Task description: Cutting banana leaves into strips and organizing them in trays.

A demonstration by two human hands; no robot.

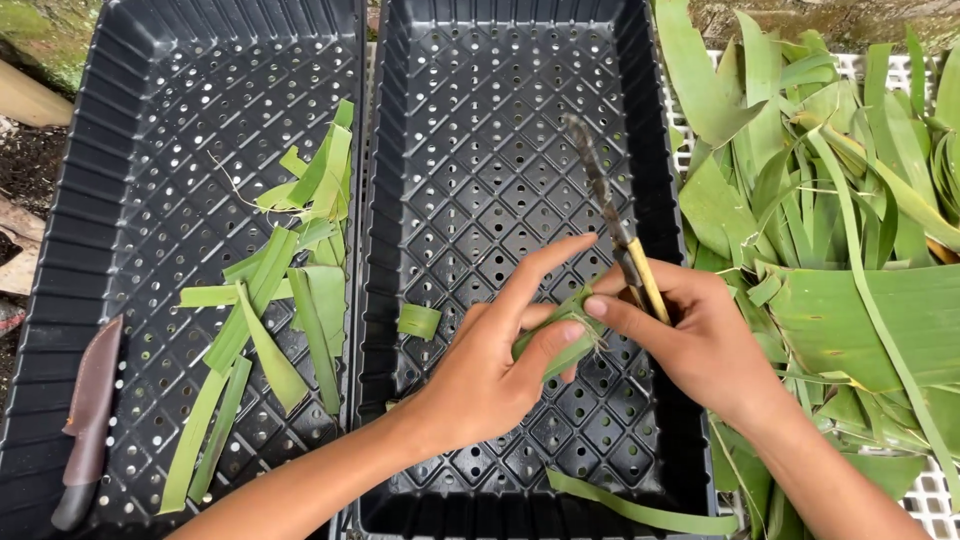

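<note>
Over the right-hand black tray [650, 200], head view, we see both hands meeting low in the middle. Our left hand [490, 370] pinches a small folded green leaf piece [565, 335], thumb on its front, index finger stretched out above it; the grip is closed on the leaf. Our right hand [700, 340] has its fingers wrapped around a knife [615, 225] by its pale yellowish handle, dark blade pointing up and away, with the thumb also pressing the leaf's right end.

Leaf piece: we judge it very light, thin, flexible, likely to spring open if the pinch slackens and to tear along its grain. Best hold looks to be across the fold, flat between thumb and finger, clear of the blade. Knife: stiff and sharp, so we hold it by the handle only.

Around it:
- one short cut leaf bit [418, 320] and one long strip [640, 512] lie on the perforated floor of that tray.
- left black tray [60, 250] holds a scatter of cut leaf strips [275, 320], well apart from the hands.
- brown sheath [88, 410] rests on the left tray's near-left rim.
- big pile of long green leaves [840, 230] sits on a white grid surface [930, 495] just right of our right hand.
</note>
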